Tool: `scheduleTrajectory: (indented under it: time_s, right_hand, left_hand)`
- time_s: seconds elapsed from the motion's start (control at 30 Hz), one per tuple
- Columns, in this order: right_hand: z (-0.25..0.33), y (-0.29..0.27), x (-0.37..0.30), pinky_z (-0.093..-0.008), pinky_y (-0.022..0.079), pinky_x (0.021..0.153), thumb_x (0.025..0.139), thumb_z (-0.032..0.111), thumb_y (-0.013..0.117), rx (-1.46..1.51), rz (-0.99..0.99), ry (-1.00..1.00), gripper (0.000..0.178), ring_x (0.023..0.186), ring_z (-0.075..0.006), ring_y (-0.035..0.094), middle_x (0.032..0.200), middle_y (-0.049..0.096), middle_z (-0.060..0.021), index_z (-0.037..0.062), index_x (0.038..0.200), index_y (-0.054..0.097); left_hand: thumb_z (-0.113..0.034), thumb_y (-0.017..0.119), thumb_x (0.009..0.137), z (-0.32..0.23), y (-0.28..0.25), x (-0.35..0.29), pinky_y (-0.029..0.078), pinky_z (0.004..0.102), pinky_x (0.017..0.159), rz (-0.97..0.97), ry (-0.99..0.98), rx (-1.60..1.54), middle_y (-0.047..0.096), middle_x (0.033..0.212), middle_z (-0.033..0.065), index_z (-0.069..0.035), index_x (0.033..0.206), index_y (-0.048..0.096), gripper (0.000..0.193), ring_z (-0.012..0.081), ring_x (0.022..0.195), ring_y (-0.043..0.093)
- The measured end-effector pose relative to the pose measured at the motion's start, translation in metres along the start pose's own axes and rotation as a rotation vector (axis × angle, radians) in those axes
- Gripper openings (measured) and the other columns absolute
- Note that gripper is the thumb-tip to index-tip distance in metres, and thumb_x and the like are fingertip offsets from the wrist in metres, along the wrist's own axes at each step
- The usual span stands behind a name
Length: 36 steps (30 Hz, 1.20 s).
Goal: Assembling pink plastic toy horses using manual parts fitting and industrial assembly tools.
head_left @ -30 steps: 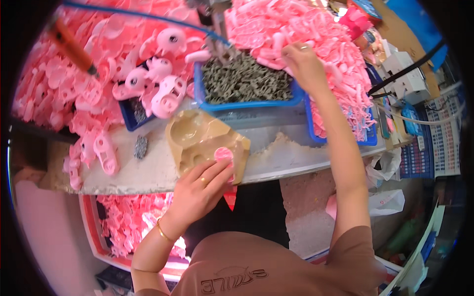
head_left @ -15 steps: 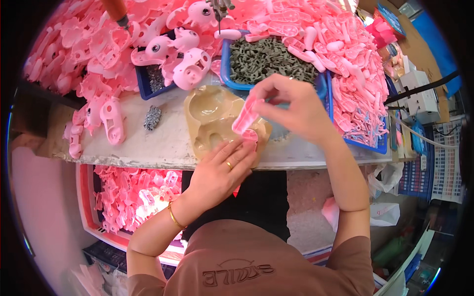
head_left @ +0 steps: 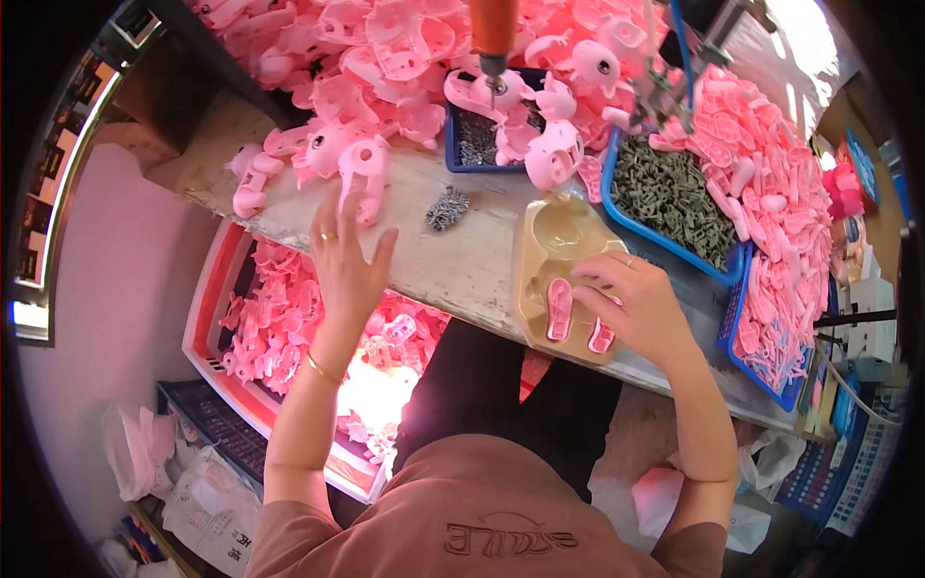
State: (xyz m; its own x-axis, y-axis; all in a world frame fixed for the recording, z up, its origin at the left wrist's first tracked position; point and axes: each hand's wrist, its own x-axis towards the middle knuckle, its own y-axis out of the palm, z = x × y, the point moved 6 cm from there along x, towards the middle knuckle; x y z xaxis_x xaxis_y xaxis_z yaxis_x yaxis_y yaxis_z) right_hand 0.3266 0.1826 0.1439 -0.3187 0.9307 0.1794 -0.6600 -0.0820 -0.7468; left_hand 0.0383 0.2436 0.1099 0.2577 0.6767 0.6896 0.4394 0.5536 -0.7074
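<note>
Two pink pieces (head_left: 558, 310) lie in your tan fixture (head_left: 528, 265); seat them flat. Left grip (head_left: 348, 272): spread, near pink shell (head_left: 364, 164). Right grip (head_left: 638, 301): curled, hold unclear.

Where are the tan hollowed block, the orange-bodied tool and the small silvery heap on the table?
Tan hollowed block (head_left: 525, 275): head view, flat left margin.
Orange-bodied tool with metal tip (head_left: 493, 39): head view, orange body.
Small heap of silvery bits (head_left: 447, 208): head view, heap's middle.
</note>
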Motion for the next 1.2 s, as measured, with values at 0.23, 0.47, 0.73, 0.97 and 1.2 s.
scheduleTrajectory:
  time_s: [0.23,0.47,0.73,0.97,1.2]
  right_hand:
    - [0.011,-0.003,-0.002,-0.0313,0.053,0.073,0.084,0.006,0.069,0.032,-0.043,0.031,0.013,0.082,-0.0214,0.067,0.088,0.069,-0.0104,0.0,0.094,0.068]
    - [0.024,0.016,0.0,-0.032,0.049,0.094,0.09,0.011,0.067,0.438,-0.151,0.208,0.044,0.115,-0.0171,0.059,0.123,0.061,-0.0112,0.0013,0.131,0.053]
    - [0.036,0.027,-0.017,-0.0262,0.05,0.085,0.092,0.008,0.066,0.859,-0.001,0.292,0.05,0.101,-0.0122,0.061,0.113,0.062,-0.0087,-0.0009,0.136,0.044]
    - [0.028,0.023,-0.042,-0.0271,0.051,0.087,0.093,0.008,0.065,0.848,-0.043,0.346,0.046,0.099,-0.0125,0.063,0.109,0.066,-0.0106,-0.0011,0.134,0.046]
    - [0.027,0.027,-0.047,-0.0251,0.048,0.084,0.091,0.008,0.069,0.913,-0.099,0.343,0.048,0.098,-0.0096,0.059,0.107,0.063,-0.0071,-0.0027,0.133,0.048]
  left_hand:
    - [-0.015,0.071,0.084,0.04,0.011,-0.007,0.043,0.0462,0.099,0.089,-0.345,-0.176,0.05,0.136,0.0189,-0.002,0.137,0.044,0.061,0.0397,0.122,0.049]
    - [-0.003,0.079,0.07,-0.044,-0.01,-0.026,0.044,0.0447,0.102,0.088,0.146,-0.413,0.049,0.138,0.0164,-0.007,0.136,0.047,0.073,0.037,0.123,0.049]
    - [-0.001,0.075,0.075,-0.082,-0.021,-0.041,0.044,0.0441,0.104,0.442,0.167,-0.827,0.043,0.145,0.0172,-0.007,0.137,0.044,0.07,0.0377,0.13,0.046]
    - [0.0,0.076,0.075,-0.097,-0.02,-0.042,0.044,0.0436,0.104,0.461,0.211,-0.89,0.045,0.142,0.0201,-0.007,0.135,0.045,0.068,0.0371,0.13,0.047]
    - [-0.001,0.075,0.076,-0.1,-0.02,-0.045,0.044,0.0431,0.104,0.49,0.208,-0.896,0.044,0.143,0.0204,-0.006,0.136,0.045,0.067,0.0371,0.13,0.046]
